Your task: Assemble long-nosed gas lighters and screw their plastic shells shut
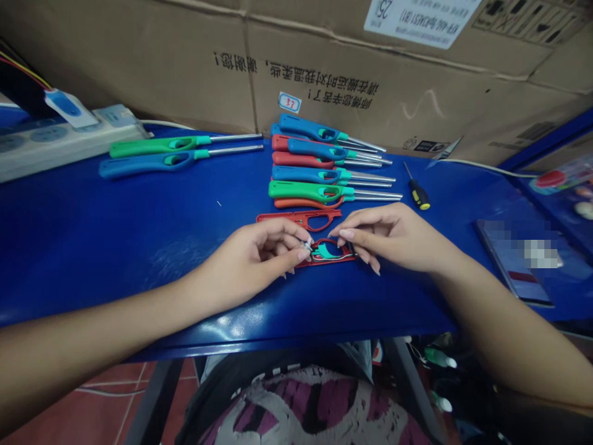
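Note:
An opened red gas lighter (324, 262) lies on the blue table, its half-shell holding a turquoise trigger (327, 250) and a thin pale wire. My left hand (271, 250) is closed in a pinch on a small metallic and whitish part (306, 246) at the shell's left end. Around the right end of that half-shell, the fingers of my right hand (384, 238) are closed, hiding part of it. Just behind my hands is the other red half-shell (301, 218), with an oval opening.
Several assembled lighters (315, 176) are stacked behind, and two more (157, 145) lie left. A screwdriver (418, 193) and a phone-like flat device (514, 266) lie right. A power strip (50, 139) stands far left; a cardboard box (185, 68) walls the back.

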Motion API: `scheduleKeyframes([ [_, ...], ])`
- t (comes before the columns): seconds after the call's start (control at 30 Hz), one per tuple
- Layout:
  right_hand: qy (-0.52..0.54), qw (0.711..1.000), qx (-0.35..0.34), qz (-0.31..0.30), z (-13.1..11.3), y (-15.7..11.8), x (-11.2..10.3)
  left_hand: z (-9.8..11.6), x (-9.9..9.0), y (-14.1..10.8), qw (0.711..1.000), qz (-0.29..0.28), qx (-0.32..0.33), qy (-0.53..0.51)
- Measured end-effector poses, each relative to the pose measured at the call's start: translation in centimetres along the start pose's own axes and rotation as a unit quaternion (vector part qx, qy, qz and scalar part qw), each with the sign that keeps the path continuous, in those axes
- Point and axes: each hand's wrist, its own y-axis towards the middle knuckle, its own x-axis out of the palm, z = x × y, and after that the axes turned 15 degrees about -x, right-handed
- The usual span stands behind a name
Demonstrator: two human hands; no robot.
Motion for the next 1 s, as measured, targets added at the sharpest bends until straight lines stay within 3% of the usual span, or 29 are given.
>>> scheduleKeyframes([
  [0.13, -0.142, 0.989, -0.026, -0.043, -0.3, -0.7, -1.4, -0.1, 0.0, 0.0, 1.0, 0.011, 0.008, 0.001],
  [0.23, -0.311, 0.94, -0.073, -0.117, -0.7, -1.7, -3.3, -0.1, 0.0, 0.0, 0.999, 0.028, 0.019, 0.01],
  [0.33, -0.4, 0.896, -0.076, -0.177, -0.7, -2.3, -4.7, 0.1, -0.3, -0.1, 0.997, 0.057, 0.036, 0.04],
  [0.43, -0.407, 0.885, -0.067, -0.216, -0.5, -2.3, -4.9, 0.3, -0.7, -0.2, 0.981, 0.093, 0.088, 0.144],
  [0.63, -0.38, 0.894, -0.096, -0.218, -0.2, -1.7, -4.1, 0.0, -1.1, 0.1, 0.906, 0.128, 0.185, 0.358],
  [0.83, -0.378, 0.894, -0.115, -0.213, -0.1, -1.4, -3.5, -0.8, -1.2, 0.6, 0.89, 0.118, 0.214, 0.384],
  [1.0, -0.445, 0.861, -0.129, -0.211, -0.4, -1.9, -2.7, -1.0, -1.2, 0.7, 0.887, 0.115, 0.224, 0.388],
])
